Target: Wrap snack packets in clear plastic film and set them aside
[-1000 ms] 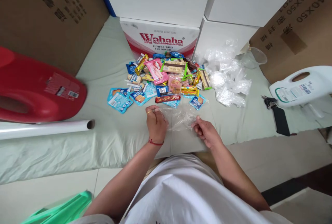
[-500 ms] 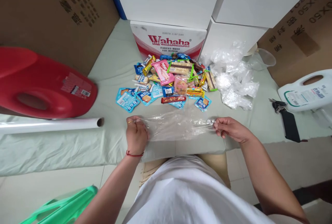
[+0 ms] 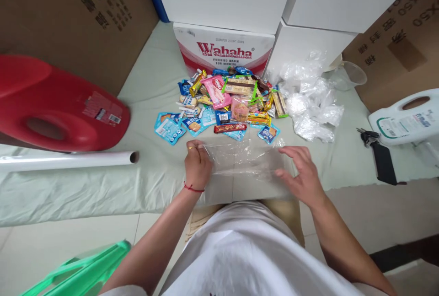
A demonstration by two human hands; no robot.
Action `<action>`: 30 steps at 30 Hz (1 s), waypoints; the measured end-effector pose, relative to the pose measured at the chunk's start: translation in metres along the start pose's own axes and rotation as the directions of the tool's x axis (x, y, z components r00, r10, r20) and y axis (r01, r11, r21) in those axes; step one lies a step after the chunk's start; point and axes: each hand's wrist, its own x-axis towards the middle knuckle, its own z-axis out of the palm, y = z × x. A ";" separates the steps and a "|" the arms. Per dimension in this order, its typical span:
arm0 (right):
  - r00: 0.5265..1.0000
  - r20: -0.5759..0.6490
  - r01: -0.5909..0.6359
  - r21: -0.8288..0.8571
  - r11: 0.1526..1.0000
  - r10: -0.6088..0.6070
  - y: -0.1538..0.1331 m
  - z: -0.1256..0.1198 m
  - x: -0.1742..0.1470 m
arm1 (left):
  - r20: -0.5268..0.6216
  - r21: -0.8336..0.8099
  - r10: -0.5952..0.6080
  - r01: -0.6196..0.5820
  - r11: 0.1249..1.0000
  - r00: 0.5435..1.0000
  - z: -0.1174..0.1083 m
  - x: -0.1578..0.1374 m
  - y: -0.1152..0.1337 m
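Observation:
A clear plastic bag (image 3: 243, 161) stretches over the front of the table between my hands. My left hand (image 3: 198, 164) is closed on the bag's left end. At its other end my right hand (image 3: 300, 171) is open, thumb and fingers apart around the bag's edge. Just beyond the bag lies a heap of wrapped snacks, among them a pink wafer packet (image 3: 216, 91), a red packet (image 3: 229, 129) and several blue cracker packets (image 3: 169, 127). Crumpled clear plastic bags (image 3: 310, 101) are piled to the right of the snacks.
A Wahaha carton (image 3: 224, 51) stands behind the snacks, with white boxes above it. On the left are a red jug (image 3: 68, 108) and a white roll (image 3: 68, 161). A white jug (image 3: 404, 117), keys (image 3: 368, 137) and a black phone-like object (image 3: 384, 163) lie right.
My right hand has gone from pinching the bag's right end to spread fingers. My left hand has moved right with the bag, bringing the hands closer together.

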 end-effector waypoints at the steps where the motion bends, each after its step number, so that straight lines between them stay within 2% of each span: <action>1: 0.996 0.076 0.043 -0.018 0.999 -0.042 -0.006 0.005 0.002 | 0.007 0.011 0.010 -0.010 1.000 1.000 0.002 0.001 0.001; 3: 0.977 0.201 0.084 -0.055 0.995 -0.072 -0.015 0.016 0.002 | 0.010 0.024 0.023 -0.023 0.999 1.000 0.005 0.002 0.002; 5: 0.960 0.262 0.127 -0.095 0.987 -0.098 -0.022 0.026 -0.002 | 0.006 0.038 0.034 -0.034 0.999 0.999 0.008 0.004 0.003; 10: 0.926 0.270 0.327 -0.232 0.916 -0.263 -0.054 0.033 -0.022 | 0.047 0.121 0.025 -0.030 0.992 0.999 0.012 0.016 0.009; 15: 0.809 0.496 0.475 -0.231 0.849 -0.317 -0.080 0.054 -0.032 | 0.183 0.199 0.001 -0.038 0.979 0.983 0.017 0.036 0.014; 19: 0.708 0.649 0.503 -0.188 0.844 -0.277 -0.086 0.081 -0.027 | 0.192 0.226 -0.005 -0.039 0.973 0.981 0.007 0.043 0.024; 21: 0.674 0.701 0.490 -0.187 0.852 -0.234 -0.087 0.089 -0.021 | 0.098 0.263 0.082 -0.105 0.959 0.992 -0.007 0.031 0.036; 22: 0.659 0.721 0.482 -0.186 0.856 -0.214 -0.088 0.092 -0.018 | 0.031 0.290 0.169 -0.171 0.942 0.985 -0.015 0.021 0.044; 24: 0.638 0.747 0.468 -0.186 0.864 -0.185 -0.090 0.097 -0.013 | -0.055 0.328 0.388 -0.351 0.877 0.920 -0.027 -0.005 0.062; 25: 0.630 0.756 0.465 -0.184 0.866 -0.177 -0.091 0.100 -0.011 | -0.028 0.299 0.455 -0.427 0.853 0.890 -0.029 -0.019 0.070; 27: 0.611 0.776 0.450 -0.180 0.875 -0.155 -0.094 0.107 -0.008 | 0.209 0.156 0.491 -0.525 0.837 0.846 -0.023 -0.039 0.079; 29: 0.579 0.803 0.433 -0.155 0.888 -0.141 -0.097 0.115 -0.008 | 0.425 0.122 0.424 -0.515 0.848 0.800 -0.005 -0.044 0.076; 30: 0.569 0.808 0.429 -0.136 0.893 -0.150 -0.098 0.116 -0.009 | 0.486 0.158 0.376 -0.503 0.850 0.789 0.007 -0.041 0.071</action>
